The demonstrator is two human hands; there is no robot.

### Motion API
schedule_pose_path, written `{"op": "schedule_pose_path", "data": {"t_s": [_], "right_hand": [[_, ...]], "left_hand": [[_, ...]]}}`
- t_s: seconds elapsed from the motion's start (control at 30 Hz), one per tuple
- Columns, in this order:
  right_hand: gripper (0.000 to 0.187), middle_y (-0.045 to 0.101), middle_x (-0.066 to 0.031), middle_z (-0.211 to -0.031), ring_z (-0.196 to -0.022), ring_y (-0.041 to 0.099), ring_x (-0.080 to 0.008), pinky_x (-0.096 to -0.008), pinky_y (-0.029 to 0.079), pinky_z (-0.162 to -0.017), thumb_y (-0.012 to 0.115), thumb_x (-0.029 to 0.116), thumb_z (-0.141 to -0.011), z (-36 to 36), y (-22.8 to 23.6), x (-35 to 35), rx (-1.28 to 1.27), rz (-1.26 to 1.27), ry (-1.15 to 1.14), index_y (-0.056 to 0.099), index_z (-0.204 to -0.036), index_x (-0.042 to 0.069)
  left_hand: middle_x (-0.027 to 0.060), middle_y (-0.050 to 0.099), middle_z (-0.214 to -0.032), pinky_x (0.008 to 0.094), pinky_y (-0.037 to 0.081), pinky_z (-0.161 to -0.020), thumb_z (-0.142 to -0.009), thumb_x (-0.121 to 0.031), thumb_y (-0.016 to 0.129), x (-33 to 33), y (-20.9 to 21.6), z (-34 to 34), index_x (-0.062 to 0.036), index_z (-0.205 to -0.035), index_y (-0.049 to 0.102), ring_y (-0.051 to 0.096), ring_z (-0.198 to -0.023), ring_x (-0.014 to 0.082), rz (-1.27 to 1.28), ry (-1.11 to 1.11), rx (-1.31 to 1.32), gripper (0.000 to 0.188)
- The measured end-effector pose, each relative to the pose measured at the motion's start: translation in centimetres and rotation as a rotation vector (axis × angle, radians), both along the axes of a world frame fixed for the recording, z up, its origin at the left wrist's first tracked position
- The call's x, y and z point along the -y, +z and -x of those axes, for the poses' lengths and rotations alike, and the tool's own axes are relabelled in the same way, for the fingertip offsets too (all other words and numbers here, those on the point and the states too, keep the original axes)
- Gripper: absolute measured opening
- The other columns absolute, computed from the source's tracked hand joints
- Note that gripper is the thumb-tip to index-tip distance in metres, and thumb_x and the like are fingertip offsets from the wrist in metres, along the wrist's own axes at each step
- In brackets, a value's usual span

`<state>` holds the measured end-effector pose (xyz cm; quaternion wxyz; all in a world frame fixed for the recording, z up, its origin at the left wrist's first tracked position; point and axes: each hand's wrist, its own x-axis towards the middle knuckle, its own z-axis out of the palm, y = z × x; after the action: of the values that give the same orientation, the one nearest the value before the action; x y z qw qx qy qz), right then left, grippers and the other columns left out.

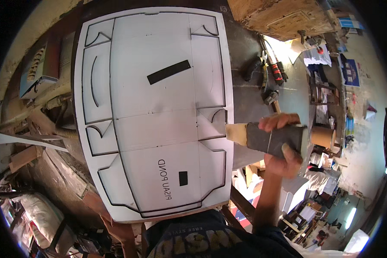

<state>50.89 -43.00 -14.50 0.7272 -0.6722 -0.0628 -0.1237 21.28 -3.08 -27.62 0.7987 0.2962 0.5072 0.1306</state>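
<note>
A large white board with black-edged cut lines and some lettering lies in front of me. One long black strip and a small black rectangle show on its face. At the board's right edge, my right hand is closed round a flat dark grey block with a tan, narrower end. That tan end reaches the board's edge in the picture; whether they touch, I cannot tell. My left hand is by the near left corner of the board, its fingers hidden.
Pliers, red-and-black screwdrivers and a hammer lie on the dark table right of the board. A wooden box stands at the far right. Left are a ribbed hose and wood scraps.
</note>
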Motion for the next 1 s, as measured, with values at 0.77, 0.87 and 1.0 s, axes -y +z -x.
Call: {"op": "schedule_pose_path", "data": {"t_s": [0.77,0.87,1.0], "right_hand": [[0.038,0.049,-0.0152,-0.09,-0.08,0.048,-0.0241,-0.0451,0.042,-0.077,0.055,0.017,-0.073,-3.4,1.4,0.9,0.265,0.398,0.127,0.045,-0.106,0.0],[0.038,0.046,-0.0124,-0.086,-0.076,0.044,-0.0222,-0.0427,0.039,-0.075,0.056,0.016,-0.069,-3.3,-1.8,-1.0,0.168,0.073,0.029,0.043,-0.102,0.001],[0.04,0.048,-0.0119,-0.089,-0.08,0.047,-0.0241,-0.0428,0.04,-0.081,0.058,0.02,-0.073,-4.9,-2.0,0.5,0.048,-0.08,0.04,0.046,-0.107,0.001]], "left_hand": [[0.0123,0.054,-0.141,0.0471,0.042,-0.109,-0.105,-0.044,0.04,-3.5,-4.8,5.7,-0.0039,-0.145,0.047,0.052,-0.129,0.0313,-0.13,-0.226,-0.271,0.057],[0.0132,0.056,-0.137,0.0463,0.044,-0.107,-0.105,-0.042,0.04,-2.9,-5.5,6.1,-0.0024,-0.142,0.049,0.055,-0.126,0.0301,-0.673,-0.708,-0.435,0.056],[0.0121,0.056,-0.136,0.0452,0.044,-0.107,-0.106,-0.04,0.039,-3.1,-5.8,5.5,-0.0021,-0.141,0.049,0.054,-0.127,0.0282,-0.343,-0.419,-0.185,0.053]]}}
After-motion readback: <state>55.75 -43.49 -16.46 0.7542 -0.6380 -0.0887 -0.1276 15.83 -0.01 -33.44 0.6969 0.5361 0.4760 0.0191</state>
